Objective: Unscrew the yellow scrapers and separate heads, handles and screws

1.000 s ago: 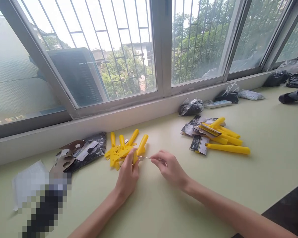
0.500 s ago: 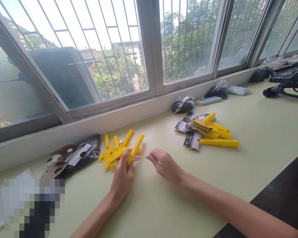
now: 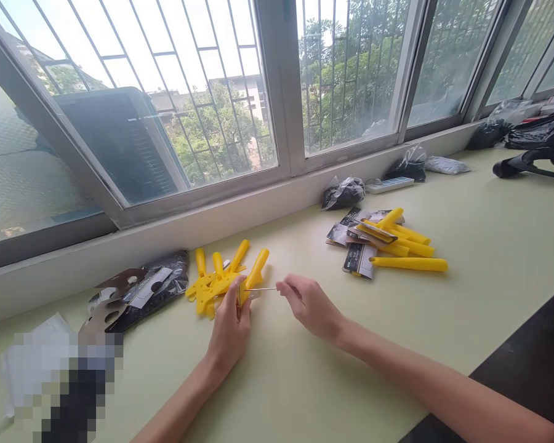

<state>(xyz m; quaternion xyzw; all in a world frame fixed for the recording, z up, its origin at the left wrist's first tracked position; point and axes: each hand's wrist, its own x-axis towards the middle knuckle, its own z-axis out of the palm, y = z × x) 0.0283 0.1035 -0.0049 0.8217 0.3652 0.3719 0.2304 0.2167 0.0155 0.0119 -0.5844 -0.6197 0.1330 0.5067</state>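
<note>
Left hand (image 3: 228, 329) found clamped on a yellow plastic tool with a rounded handle (image 3: 257, 267), fingers and thumb closed about the lower part. Handle end pointing up and away, toward the windows. Right hand (image 3: 311, 307) found pinched shut, thumb and fingertips together on the near end of a thin, straight, silvery metal rod (image 3: 262, 289). Rod lying roughly level between the hands, far end meeting the held tool in view. Impossible to tell from this angle whether inserted or merely resting against the surface.

Observed just beyond the left hand: a loose heap of yellow plastic tools with round handles and flat, pierced heads (image 3: 205, 286), handles mostly pointing toward the windows. Location of both heap and held tool: left of centre on the smooth pale green table (image 3: 332, 381).

Observed to the right, well apart from the heap: a pile of long yellow plastic handles (image 3: 409, 264), overlapped by black-and-white printed cards (image 3: 360, 261).

Noted at left: a flat black plastic bag (image 3: 178, 267), topped by a white card with a dark round hole (image 3: 148, 288), with brown cardboard cutouts (image 3: 113, 315) beside. Nearer the front, a translucent whitish sheet (image 3: 41, 351), partly hidden by pixelation.

Noted along the sill: a clear plastic bag of black contents (image 3: 344, 194), a white oblong block (image 3: 392, 184) and a clear bag of pale contents (image 3: 447, 165). Behind, grey-framed windows (image 3: 284, 92).
</note>
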